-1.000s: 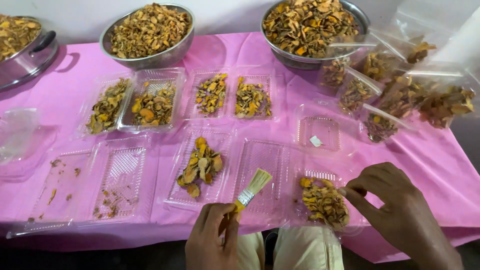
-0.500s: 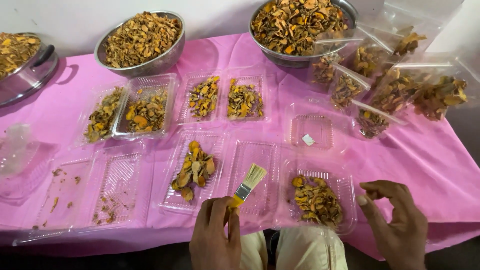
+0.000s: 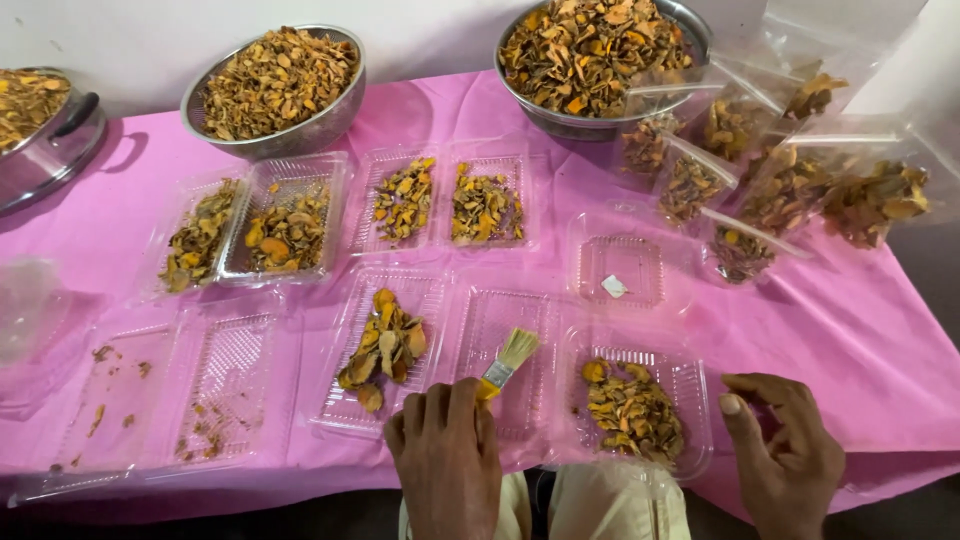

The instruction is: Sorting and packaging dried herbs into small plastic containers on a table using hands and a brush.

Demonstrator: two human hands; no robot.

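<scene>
Pink tablecloth (image 3: 860, 340), white wall behind | clear trays of dried slices above brush (image 3: 507, 360) | left hand (image 3: 445, 455) fingers grip brush | right hand (image 3: 785, 450) fingers curled loosely, empty

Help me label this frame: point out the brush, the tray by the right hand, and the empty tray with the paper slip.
brush (image 3: 514, 350), head view, bristles.
filled tray (image 3: 696, 385), head view, right wall.
empty tray (image 3: 590, 232), head view, left rim.

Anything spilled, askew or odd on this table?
Mostly tidy. Loose crumbs of the dried slices lie scattered in the open clear tray at the left, more residue than filling. A small white scrap sits alone in the otherwise bare clear tray. The left hand holds a small brush.
</scene>
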